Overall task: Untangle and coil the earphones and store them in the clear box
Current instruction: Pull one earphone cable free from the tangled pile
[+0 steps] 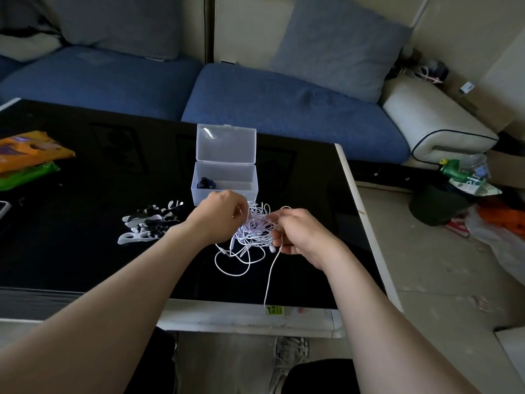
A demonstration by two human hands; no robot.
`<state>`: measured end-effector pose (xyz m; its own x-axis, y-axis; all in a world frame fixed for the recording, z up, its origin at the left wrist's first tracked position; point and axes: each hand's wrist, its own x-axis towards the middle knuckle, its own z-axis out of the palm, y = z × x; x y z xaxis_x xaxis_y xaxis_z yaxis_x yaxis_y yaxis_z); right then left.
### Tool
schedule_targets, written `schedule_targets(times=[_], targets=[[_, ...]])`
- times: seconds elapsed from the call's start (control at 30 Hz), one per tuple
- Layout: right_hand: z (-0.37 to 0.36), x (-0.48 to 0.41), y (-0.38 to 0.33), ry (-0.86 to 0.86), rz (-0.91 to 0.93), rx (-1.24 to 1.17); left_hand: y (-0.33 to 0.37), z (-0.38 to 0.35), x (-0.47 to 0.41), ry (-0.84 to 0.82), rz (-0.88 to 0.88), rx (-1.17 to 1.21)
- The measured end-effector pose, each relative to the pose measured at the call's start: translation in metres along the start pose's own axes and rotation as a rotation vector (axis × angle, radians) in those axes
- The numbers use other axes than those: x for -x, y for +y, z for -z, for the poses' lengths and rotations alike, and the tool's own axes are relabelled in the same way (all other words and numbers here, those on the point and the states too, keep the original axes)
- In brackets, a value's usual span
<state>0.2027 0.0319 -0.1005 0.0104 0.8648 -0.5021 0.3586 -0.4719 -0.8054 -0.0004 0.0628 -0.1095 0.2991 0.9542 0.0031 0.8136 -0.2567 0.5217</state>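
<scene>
earphones [252, 231] tangled between both pinching hands [255, 223]

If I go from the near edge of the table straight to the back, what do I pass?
Yellow sticker → tangled white earphones → open clear box → blue sofa seat → blue-grey cushion.

A home living room: a blue-cushioned sofa [284, 109] with grey throw pillows [338, 46] stands just behind a black glass coffee table [85, 223].
</scene>
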Motion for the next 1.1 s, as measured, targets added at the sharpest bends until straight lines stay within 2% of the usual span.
schedule_targets(times=[0.1, 0.23, 0.4, 0.6, 0.87, 1.1], targets=[[0.001, 0.004, -0.007, 0.009, -0.03, -0.009, 0.001, -0.003, 0.0, 0.03, -0.009, -0.01], [-0.003, 0.009, -0.012, 0.053, -0.011, 0.093, 0.003, -0.008, -0.002, 0.04, 0.041, -0.014], [-0.014, 0.004, -0.007, 0.115, 0.03, 0.139, 0.001, -0.011, -0.005, -0.087, 0.039, 0.008], [-0.013, -0.014, 0.004, 0.15, 0.087, 0.206, 0.0, -0.007, -0.003, -0.16, 0.002, 0.088], [-0.003, -0.023, 0.008, 0.029, 0.031, 0.247, 0.0, -0.01, -0.005, -0.086, -0.033, 0.11], [-0.001, -0.022, 0.008, -0.069, 0.013, 0.124, 0.003, -0.01, -0.004, -0.084, -0.051, 0.136]])
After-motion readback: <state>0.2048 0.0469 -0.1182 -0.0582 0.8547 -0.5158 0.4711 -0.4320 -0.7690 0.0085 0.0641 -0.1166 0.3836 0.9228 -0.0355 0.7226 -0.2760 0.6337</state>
